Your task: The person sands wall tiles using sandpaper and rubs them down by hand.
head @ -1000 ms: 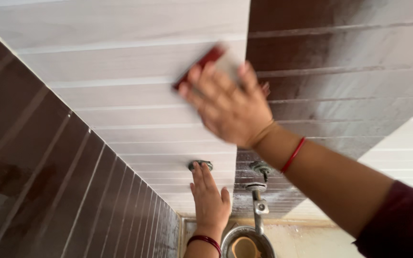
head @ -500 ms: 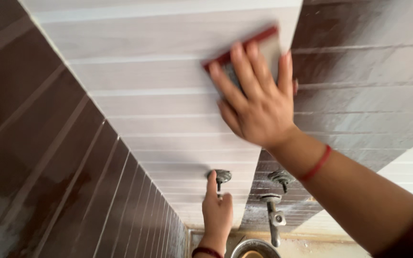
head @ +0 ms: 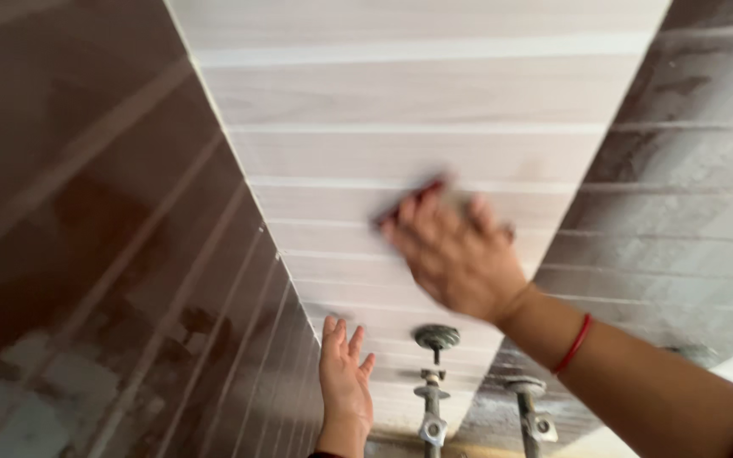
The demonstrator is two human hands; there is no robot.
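Note:
My right hand [head: 456, 254] presses a red-edged sponge [head: 413, 199] flat against the white tiled wall [head: 417, 93]; the hand is blurred with motion and covers most of the sponge. A red thread band [head: 574, 343] circles that wrist. My left hand [head: 344, 386] rests with fingers spread on the same white wall lower down, holding nothing, just left of a metal tap fitting [head: 434, 339].
Dark brown glossy tiles [head: 86, 254] fill the left side and more dark tiles smeared with grey residue [head: 680, 212] the right. A second metal tap fitting [head: 528, 399] stands by the right forearm. White grout lines run across the wall.
My right hand with the sponge has slid down and to the left across the white tiles. The view has tilted, and the left hand has moved off the tap fitting to its left.

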